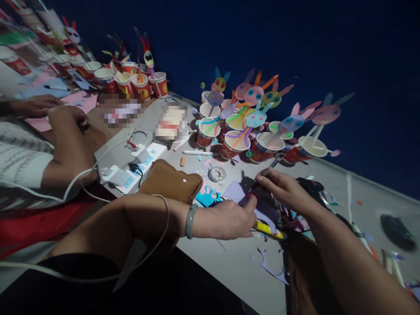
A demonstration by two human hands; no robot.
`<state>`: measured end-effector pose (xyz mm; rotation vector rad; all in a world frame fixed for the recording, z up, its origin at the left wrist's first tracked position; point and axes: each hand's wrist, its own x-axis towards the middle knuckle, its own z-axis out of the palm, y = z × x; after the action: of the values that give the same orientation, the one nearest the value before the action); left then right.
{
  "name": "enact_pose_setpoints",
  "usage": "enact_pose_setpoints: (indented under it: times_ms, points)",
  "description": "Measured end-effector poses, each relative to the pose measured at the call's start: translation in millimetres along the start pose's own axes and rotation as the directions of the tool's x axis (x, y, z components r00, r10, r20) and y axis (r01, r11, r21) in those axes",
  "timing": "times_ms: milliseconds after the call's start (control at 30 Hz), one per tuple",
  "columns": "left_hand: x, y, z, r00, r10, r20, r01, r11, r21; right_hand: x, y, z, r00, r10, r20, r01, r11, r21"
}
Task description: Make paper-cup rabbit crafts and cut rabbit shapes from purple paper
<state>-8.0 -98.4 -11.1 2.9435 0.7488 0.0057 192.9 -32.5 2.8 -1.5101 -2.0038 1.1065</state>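
Head view shows lilac paper (232, 190) on the table (229, 262), in front of and partly under the person's left hand (226, 218), with a yellow tool (269, 229) at its near edge. That hand rests with fingers bent over the sheet; whether it pinches or only presses, I cannot tell. The right hand (284, 188) grips a slim, dark, pen-like tool (275, 161), its working tip hidden. Good handling here probably means spreading the left fingertips close to the working spot yet clear of the tip, so the sheet neither slides nor buckles. Light, even strokes should suit thin paper, and shifting the yellow tool aside would likely help it lie flat.
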Motion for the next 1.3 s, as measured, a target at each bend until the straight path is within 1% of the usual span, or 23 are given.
enact_pose_setpoints:
  times_ms: [67, 167, 267, 367, 533, 667, 767, 900, 1100, 1300]
  points:
    - [0, -1, -3, 1.0, 0.002, 0.006, -0.002, 1.0, -0.026, 3, 2, 1, 0.999, -0.019, 0.038, 0.02, 0.999, -0.03]
    - [-1, -1, -6, 1.0, -0.006, -0.002, 0.005, 0.999, -0.048, 6, 5, 2, 0.996, -0.059, 0.062, 0.065, 0.992, -0.105]
    - [-1, -1, -4, 1.0, -0.005, -0.028, 0.004, 0.998, -0.06, 8, 8, 2, 0.994, -0.065, 0.088, 0.078, 0.984, -0.159]
    - [-1, -2, -2, 0.999, 0.006, -0.041, -0.008, 0.998, -0.069, 10, 10, 3, 0.994, -0.066, 0.091, 0.082, 0.98, -0.179]
    - [0, -3, -7, 0.999, 0.007, 0.04, -0.002, 0.994, -0.108, 10, 10, 3, 0.994, -0.065, 0.09, 0.08, 0.98, -0.184]
    - [1, -3, -9, 0.998, -0.017, 0.06, 0.024, 0.993, -0.116, 5, 11, 3, 0.998, -0.025, 0.058, 0.032, 0.992, -0.121]
    - [1, -3, -6, 0.999, -0.018, 0.042, 0.023, 0.993, -0.114, 0, 14, 4, 1.0, 0.008, 0.03, -0.006, 0.999, -0.053]
    - [2, -3, -2, 0.999, -0.024, 0.025, 0.027, 0.992, -0.122, -5, 17, 4, 0.999, 0.034, -0.022, -0.034, 0.999, -0.005]
    - [2, -6, -6, 0.998, -0.02, 0.066, 0.03, 0.988, -0.15, -14, 20, 8, 0.99, 0.1, -0.104, -0.092, 0.993, 0.077]
    - [2, -10, -10, 0.996, -0.014, 0.091, 0.029, 0.986, -0.166, -27, 16, 13, 0.973, 0.096, -0.212, -0.071, 0.99, 0.123]
